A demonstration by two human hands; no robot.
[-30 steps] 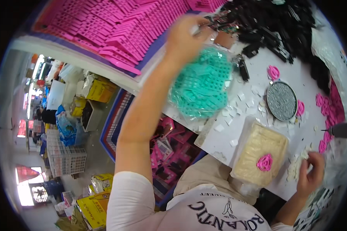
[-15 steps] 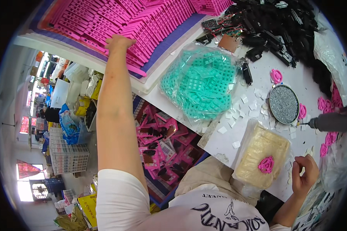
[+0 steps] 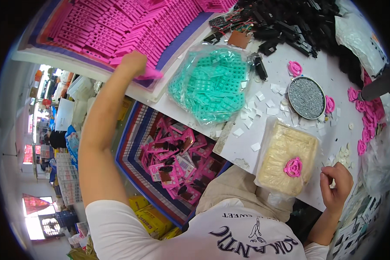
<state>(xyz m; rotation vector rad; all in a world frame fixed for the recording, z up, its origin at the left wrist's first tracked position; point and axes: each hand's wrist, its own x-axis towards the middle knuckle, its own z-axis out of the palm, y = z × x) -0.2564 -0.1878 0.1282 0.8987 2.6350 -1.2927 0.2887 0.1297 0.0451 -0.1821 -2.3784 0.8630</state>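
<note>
At the upper left, my left hand is closed round a pink plastic piece, which sticks out to its right and is smeared by motion. It is at the near edge of the tray of stacked pink plastic pieces. My right hand rests at the right edge of the table with its fingers curled in, and nothing shows in them. Beside it lies a tan, plastic-wrapped block with a pink ring-shaped piece on top.
A clear bag of mint-green plastic pieces lies mid-table. Right of it stand a round dish of grey granules and a dark tool. Black parts heap at the back. Below the table is a cloth-lined bin of pink assemblies.
My left hand has drawn back from the stacks with a pink piece in it, its elbow bending outward to the left. My right hand stays at the table edge. The whole view has shifted slightly.
</note>
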